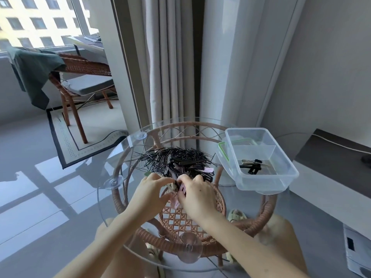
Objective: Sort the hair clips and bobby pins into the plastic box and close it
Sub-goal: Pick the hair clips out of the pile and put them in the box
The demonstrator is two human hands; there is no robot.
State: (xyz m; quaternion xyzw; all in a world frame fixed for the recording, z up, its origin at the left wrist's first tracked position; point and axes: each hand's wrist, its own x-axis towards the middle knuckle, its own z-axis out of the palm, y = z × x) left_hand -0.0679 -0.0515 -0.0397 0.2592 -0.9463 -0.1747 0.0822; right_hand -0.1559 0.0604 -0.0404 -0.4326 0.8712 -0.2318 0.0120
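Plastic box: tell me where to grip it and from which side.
Probably the near short wall of the plastic box, coming from the person's side: it is open on top, with a protruding rim to hook over. The lid crowds its left side.

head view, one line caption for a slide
Left hand and right hand pinch pink hair clips beside the pile on a glass table; plastic box open.
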